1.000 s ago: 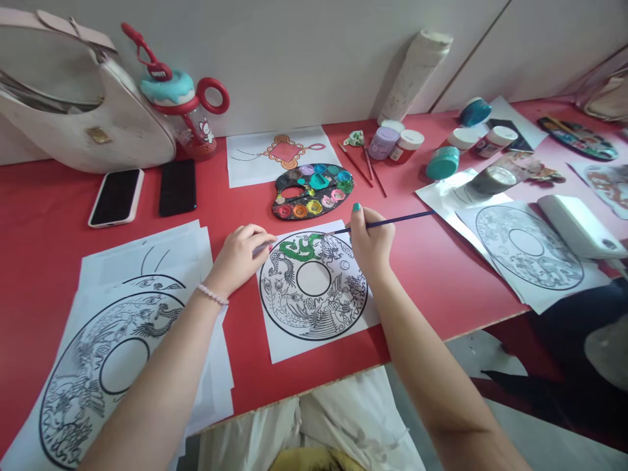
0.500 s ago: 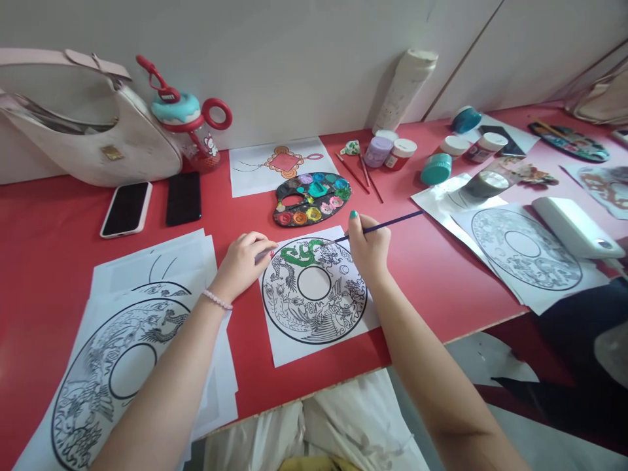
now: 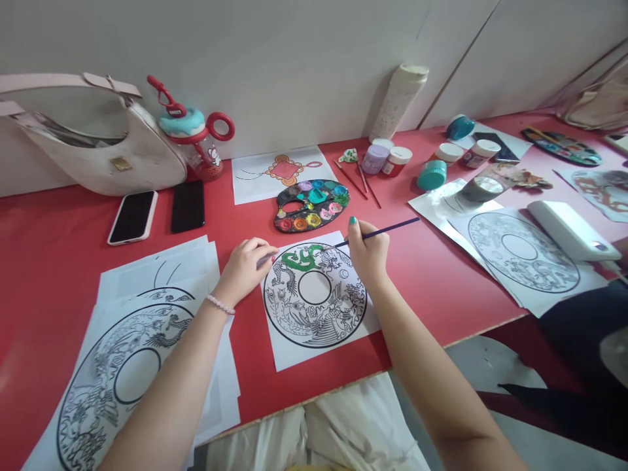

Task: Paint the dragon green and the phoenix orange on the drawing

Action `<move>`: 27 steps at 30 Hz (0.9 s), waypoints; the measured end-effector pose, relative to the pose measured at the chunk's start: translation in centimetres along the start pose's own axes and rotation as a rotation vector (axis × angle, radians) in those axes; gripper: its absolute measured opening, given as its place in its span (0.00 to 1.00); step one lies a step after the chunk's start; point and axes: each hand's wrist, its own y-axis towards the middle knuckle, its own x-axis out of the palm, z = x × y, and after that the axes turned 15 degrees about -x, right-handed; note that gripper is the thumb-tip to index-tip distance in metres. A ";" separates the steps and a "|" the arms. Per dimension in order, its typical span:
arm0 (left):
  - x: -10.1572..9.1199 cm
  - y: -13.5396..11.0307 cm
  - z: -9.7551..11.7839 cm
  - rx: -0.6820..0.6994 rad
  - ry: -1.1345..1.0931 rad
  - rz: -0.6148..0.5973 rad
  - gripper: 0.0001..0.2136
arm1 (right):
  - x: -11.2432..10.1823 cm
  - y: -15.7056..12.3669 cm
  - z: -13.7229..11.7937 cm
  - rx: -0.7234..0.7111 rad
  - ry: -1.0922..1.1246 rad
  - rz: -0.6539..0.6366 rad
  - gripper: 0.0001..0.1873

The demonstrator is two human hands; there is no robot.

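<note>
Right hand pinches brush low for control; left hand, fingers curled together, pins sheet's 9 o'clock edge so it won't slide.

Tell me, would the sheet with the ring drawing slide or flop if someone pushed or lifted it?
The sheet looks like thin printer paper lying flat on the smooth red table, so a push would likely slide it; the left hand rests on its edge. Lifted by a corner, it would likely droop.
</note>
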 end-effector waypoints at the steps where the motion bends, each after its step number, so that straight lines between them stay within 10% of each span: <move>1: 0.0 0.0 0.0 -0.002 0.000 0.000 0.10 | 0.0 0.0 0.0 -0.004 -0.002 0.001 0.25; 27: 0.1 0.1 0.0 -0.007 -0.003 0.001 0.10 | -0.3 0.1 -0.1 0.019 -0.018 -0.014 0.26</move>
